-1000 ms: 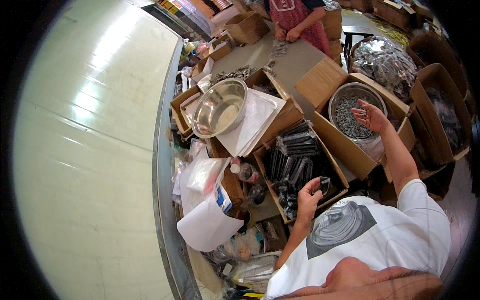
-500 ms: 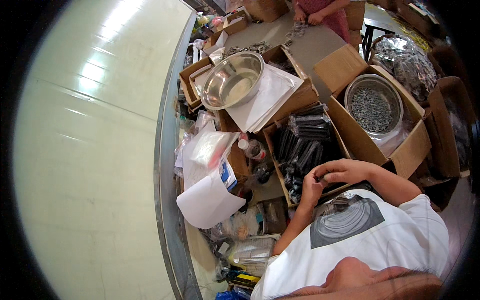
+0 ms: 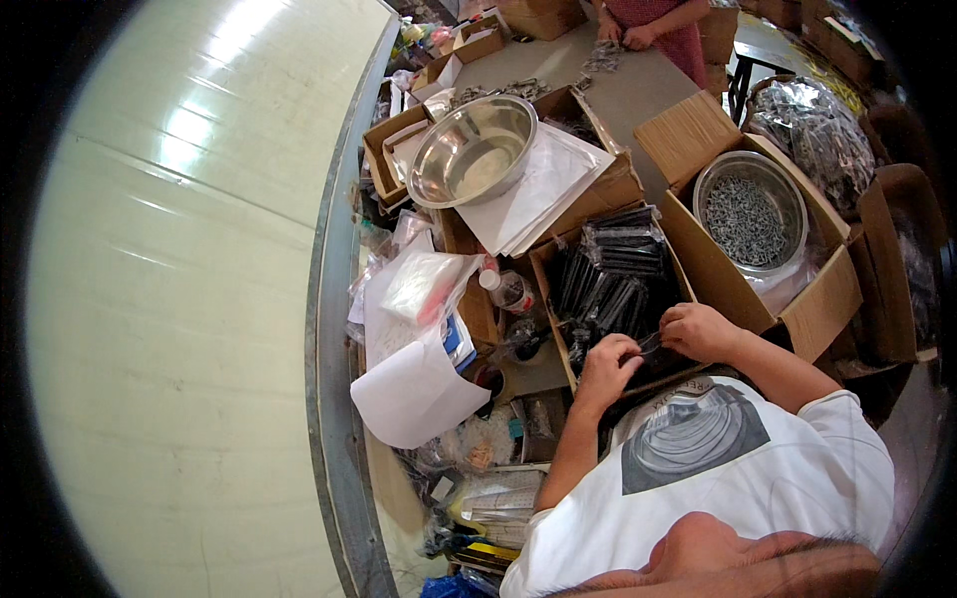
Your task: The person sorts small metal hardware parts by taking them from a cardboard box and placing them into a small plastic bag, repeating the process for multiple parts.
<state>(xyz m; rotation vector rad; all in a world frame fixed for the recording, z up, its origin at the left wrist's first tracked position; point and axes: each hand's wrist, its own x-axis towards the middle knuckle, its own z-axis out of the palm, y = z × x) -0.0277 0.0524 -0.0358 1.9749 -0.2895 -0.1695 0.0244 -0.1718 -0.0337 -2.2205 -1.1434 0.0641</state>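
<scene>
Both hands are in front of me, over the near edge of an open cardboard box [image 3: 682,271] full of black strips in clear wrap [image 3: 626,245]. A small clear, shiny piece of plastic [image 3: 651,345], which looks like a thin bag, spans the gap between them. My left hand [image 3: 606,371] pinches its left end with thumb and fingers. At the other end, the fingers of my right hand [image 3: 700,332] are closed on it. Whether anything lies inside the plastic is too small to tell.
Right of the box, a steel bowl of screws [image 3: 750,211] sits in another carton [image 3: 819,294]. An empty steel basin [image 3: 473,151] rests on white paper sheets [image 3: 546,195]. A plastic bottle [image 3: 508,291] stands left. Across the table, another person's hands [image 3: 624,36] handle small metal parts.
My hands were close together, the right partly covering the left. Now they are apart, the right moved up and to the right, and clear plastic shows between them.
</scene>
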